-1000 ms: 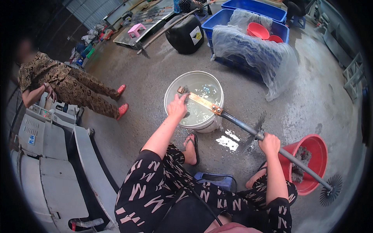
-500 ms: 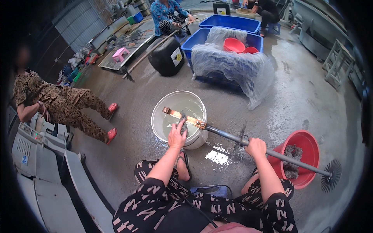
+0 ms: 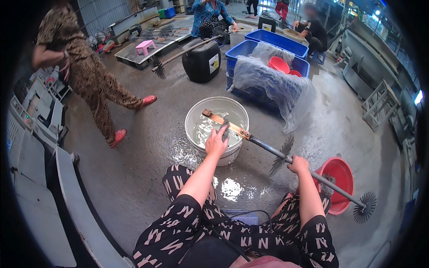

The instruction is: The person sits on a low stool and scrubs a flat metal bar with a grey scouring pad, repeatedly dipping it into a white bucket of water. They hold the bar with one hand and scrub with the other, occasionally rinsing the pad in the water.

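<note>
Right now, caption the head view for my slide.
Over a white bucket, the left hand touches a gray wad on the flat end of a pole gripped by the right hand.

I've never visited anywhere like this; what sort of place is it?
Likely a workshop or factory: grey machinery at the left, and a metal rod held over a white bucket.

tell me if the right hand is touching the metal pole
Touching: the head view shows the right hand closed around the metal pole, which runs through its grip.
</note>
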The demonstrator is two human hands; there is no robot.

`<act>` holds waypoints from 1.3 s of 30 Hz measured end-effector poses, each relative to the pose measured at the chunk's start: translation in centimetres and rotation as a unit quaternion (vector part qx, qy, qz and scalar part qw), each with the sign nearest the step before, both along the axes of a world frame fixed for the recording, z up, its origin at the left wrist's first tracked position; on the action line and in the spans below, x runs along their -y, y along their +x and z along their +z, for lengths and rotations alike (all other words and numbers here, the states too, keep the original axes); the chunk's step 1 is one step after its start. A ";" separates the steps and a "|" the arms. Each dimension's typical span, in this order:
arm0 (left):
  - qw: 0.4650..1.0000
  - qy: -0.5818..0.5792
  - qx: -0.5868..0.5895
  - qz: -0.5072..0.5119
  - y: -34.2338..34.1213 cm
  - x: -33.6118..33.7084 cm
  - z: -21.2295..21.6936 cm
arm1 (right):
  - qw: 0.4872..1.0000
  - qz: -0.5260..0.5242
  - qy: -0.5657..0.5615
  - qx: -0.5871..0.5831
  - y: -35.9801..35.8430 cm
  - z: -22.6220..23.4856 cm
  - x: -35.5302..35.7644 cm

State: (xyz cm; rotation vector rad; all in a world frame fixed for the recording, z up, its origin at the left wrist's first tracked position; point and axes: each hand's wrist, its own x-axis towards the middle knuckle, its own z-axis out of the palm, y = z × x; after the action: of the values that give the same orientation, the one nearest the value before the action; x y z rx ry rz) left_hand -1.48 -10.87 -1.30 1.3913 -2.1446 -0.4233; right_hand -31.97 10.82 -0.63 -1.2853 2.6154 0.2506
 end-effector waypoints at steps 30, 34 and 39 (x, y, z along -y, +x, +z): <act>1.000 0.006 -0.007 -0.014 -0.9 0.7 0.8 | 0.983 -0.043 -0.073 0.164 -3.7 6.7 6.2; 1.000 -0.005 -0.007 -0.022 -1.3 0.8 0.8 | 0.982 -0.050 -0.105 0.149 -2.0 9.6 5.7; 1.000 -0.003 -0.004 -0.022 -1.2 0.9 0.8 | 0.989 -0.022 -0.108 0.101 -0.6 10.0 5.4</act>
State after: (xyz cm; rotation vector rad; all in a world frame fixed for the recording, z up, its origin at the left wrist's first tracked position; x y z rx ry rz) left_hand -2.65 -11.75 -0.53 1.3389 -2.1719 -0.4376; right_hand -32.60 5.42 9.38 -1.2424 2.5461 -0.1668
